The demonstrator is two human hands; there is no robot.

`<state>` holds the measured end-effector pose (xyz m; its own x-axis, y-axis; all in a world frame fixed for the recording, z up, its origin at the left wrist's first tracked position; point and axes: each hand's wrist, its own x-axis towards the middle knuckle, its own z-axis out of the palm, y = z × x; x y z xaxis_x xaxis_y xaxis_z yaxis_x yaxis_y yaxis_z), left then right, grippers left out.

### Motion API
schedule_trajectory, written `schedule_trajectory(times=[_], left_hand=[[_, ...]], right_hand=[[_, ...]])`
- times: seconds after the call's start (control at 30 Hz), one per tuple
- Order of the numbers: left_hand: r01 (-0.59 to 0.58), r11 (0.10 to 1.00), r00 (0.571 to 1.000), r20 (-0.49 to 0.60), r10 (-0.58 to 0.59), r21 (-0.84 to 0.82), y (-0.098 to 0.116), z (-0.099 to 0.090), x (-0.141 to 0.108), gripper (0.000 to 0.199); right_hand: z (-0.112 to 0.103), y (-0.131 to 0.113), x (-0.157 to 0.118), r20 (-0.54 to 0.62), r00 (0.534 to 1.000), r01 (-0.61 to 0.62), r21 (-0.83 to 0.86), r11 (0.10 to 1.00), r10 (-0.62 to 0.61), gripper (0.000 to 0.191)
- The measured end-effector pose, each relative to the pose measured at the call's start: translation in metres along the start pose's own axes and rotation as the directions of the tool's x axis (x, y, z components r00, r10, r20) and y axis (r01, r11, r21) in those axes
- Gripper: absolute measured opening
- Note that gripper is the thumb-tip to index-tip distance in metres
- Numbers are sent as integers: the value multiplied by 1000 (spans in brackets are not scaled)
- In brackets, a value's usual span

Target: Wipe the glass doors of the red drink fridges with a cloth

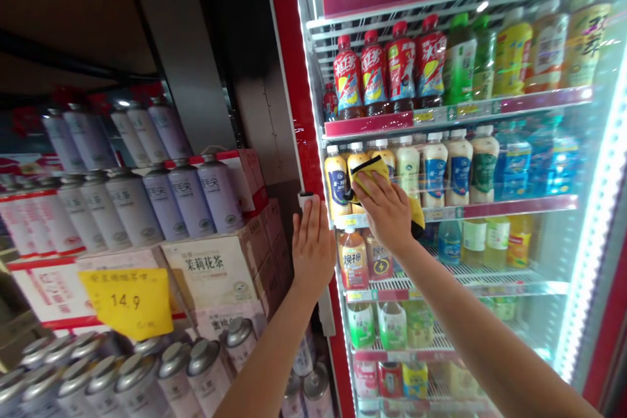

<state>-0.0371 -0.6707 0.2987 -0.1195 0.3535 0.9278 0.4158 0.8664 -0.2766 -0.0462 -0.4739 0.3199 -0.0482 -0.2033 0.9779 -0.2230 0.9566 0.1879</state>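
Note:
My right hand (388, 214) presses a yellow cloth (371, 170) with black edging flat on the glass door (519, 235) of a drinks fridge. The cloth sits in front of the shelf of cream and yellow bottles, and part of it hangs out below my palm. My left hand (314, 245) lies on the red door frame (308, 144), fingers stretched upward and holding nothing. Just above its fingertips is a small grey and black fitting (305, 197) on the frame. Red-capped tea bottles (401, 64) stand behind the glass on a higher shelf.
Left of the fridge, silver and lilac cans (218, 194) stand on stacked cartons (210, 268). A yellow price card (128, 304) marked 14.9 hangs over more cans (132, 382) at the lower left. A dark upright post (189, 46) rises behind the display.

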Motion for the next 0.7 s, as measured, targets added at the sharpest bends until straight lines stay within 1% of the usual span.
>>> schedule_trajectory(times=[0.1, 0.2, 0.23, 0.3, 0.37, 0.47, 0.53, 0.6, 0.7], left_hand=[[-2, 1000, 999, 38, 3, -14, -7, -8, -15, 75], [-5, 1000, 998, 70, 5, -4, -16, -17, -33, 73], [-6, 1000, 997, 76, 6, 3, -19, -20, -37, 73], [6, 1000, 997, 78, -7, 17, -25, -25, -42, 73], [32, 999, 997, 66, -34, 21, -30, -30, -40, 72], [52, 999, 998, 32, -52, -3, -35, -39, -32, 70], [45, 998, 999, 13, -45, -38, -37, -43, -25, 69], [50, 995, 999, -3, -51, -82, -39, -46, -19, 68], [63, 985, 998, -15, -66, -158, -43, -46, -8, 69]], right_hand=[[-1, -8, -16, -9, 1000, -27, 81, 996, 28, 50], [-5, -24, -30, -12, 998, -48, 289, 956, 54, 53], [-7, -30, -29, -24, 997, -66, 363, 929, 80, 55], [-11, -42, -19, -64, 988, -91, 483, 871, 139, 60], [-13, -52, -1, -99, 986, -58, 549, 834, 134, 59], [-10, -66, 28, -88, 996, 24, 555, 831, 30, 46], [-4, -73, 38, -45, 999, 23, 511, 859, 0, 37], [2, -79, 40, -23, 1000, -2, 463, 886, 15, 32], [7, -84, 33, -52, 998, 0, 441, 897, 25, 30]])
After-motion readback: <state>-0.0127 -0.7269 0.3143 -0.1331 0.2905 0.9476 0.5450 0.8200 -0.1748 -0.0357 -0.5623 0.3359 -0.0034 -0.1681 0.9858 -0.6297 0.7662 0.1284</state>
